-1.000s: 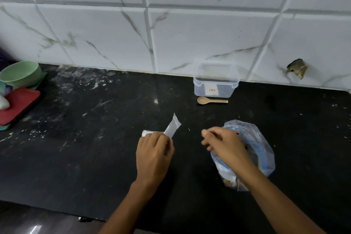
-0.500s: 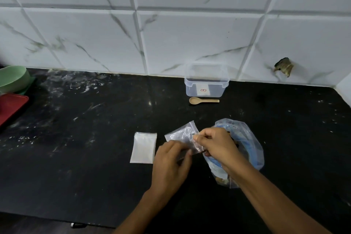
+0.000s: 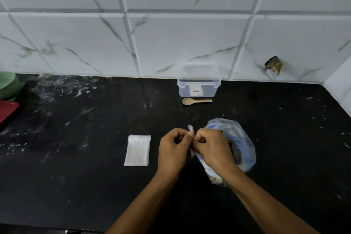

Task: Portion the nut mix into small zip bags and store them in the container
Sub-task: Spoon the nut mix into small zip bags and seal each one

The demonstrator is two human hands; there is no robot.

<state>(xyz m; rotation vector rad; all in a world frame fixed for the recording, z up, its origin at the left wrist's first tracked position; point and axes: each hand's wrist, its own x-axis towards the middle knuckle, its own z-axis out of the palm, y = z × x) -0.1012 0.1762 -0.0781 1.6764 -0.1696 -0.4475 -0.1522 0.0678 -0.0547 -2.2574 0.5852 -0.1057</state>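
I see a black counter [image 3: 76,186] running under a white marble-tiled wall [image 3: 171,40]. At the back, against the wall, stands the clear container [image 3: 198,83], open and apparently with no bags inside, and a small wooden spoon [image 3: 196,101] lies just in front of it. Nearer me, on the right, the big bag [image 3: 243,146] of nut mix slumps on the counter, soft and crinkled, partly behind the right wrist. To the left a flat stack of zip bags [image 3: 137,150] lies apart from the hands. At centre the left hand [image 3: 173,148] and right hand [image 3: 212,148] meet, fingers curled, each pinching one edge of a single small bag [image 3: 190,129] held above the counter; only a crumpled corner shows between them. I judge it thin, feather-light and slippery, apt to cling shut, so the hold belongs on the two lips at the mouth, pulled gently apart. A green bowl [image 3: 7,83] and red tray [image 3: 7,110] sit at the far left edge
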